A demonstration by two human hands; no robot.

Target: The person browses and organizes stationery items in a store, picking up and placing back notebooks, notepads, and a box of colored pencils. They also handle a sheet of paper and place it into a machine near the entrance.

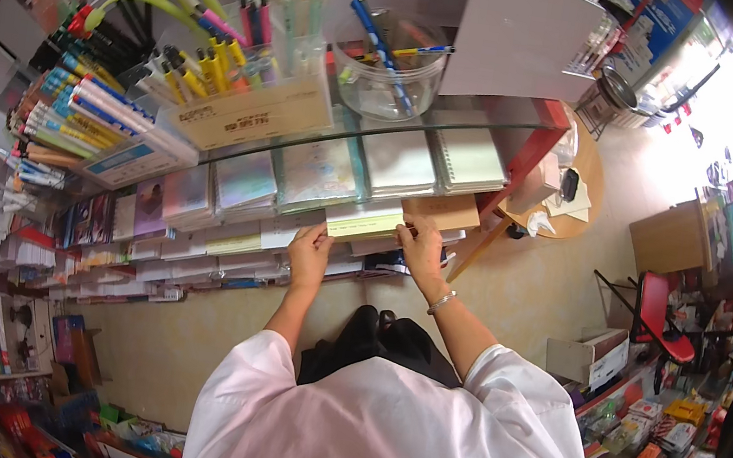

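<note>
My left hand (309, 254) pinches the left end of a pale yellow-green paper pad or booklet (365, 225) that bears small writing. At its right end, the fingers of my right hand (422, 245) grip the same pad; a bracelet (442, 303) circles that wrist. The pad lies level with a shelf of stacked paper goods, just below the upper row. Beyond my right fingers is a brown kraft-coloured booklet or envelope (446, 209). Above the pad stand a stack of white notebooks (400, 165) and a spiral notebook (469, 160).
A glass shelf edge (479, 124) runs above the notebooks. On it stand a clear plastic tub (386, 91) with pens and a cardboard pen box (256, 116). To the right are a round wooden table (581, 224) and a red folding chair (659, 323). Packed goods (657, 438) fill the lower right.
</note>
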